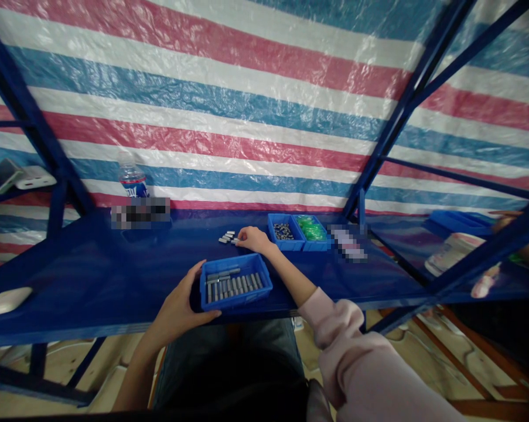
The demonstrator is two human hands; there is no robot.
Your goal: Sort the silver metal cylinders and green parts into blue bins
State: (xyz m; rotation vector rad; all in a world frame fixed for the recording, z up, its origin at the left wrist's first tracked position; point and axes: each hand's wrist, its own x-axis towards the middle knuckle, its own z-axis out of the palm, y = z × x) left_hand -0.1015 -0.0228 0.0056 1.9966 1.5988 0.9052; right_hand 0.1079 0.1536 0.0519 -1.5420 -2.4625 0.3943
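My left hand (183, 308) grips the left end of a blue plastic bin (235, 303) near the front edge of the table, thumb along the front and fingers behind. Inside lie rows of short metal pins (233, 286), most side by side, with a few crosswise at the back. Beyond the bin, my right hand (253, 239) is closed at the fingertips on a small metal pin (236, 241) at the tabletop. Several loose pins (226, 238) lie just left of those fingertips.
Right of my right hand stand two small blue bins, one with small metal parts (283, 231), one with green pieces (310, 228). A bottle (133, 179) stands at the back left, a white object (7, 301) at far left. Blue posts (389, 138) frame the table (92, 264). Another person's hand (508, 225) is far right.
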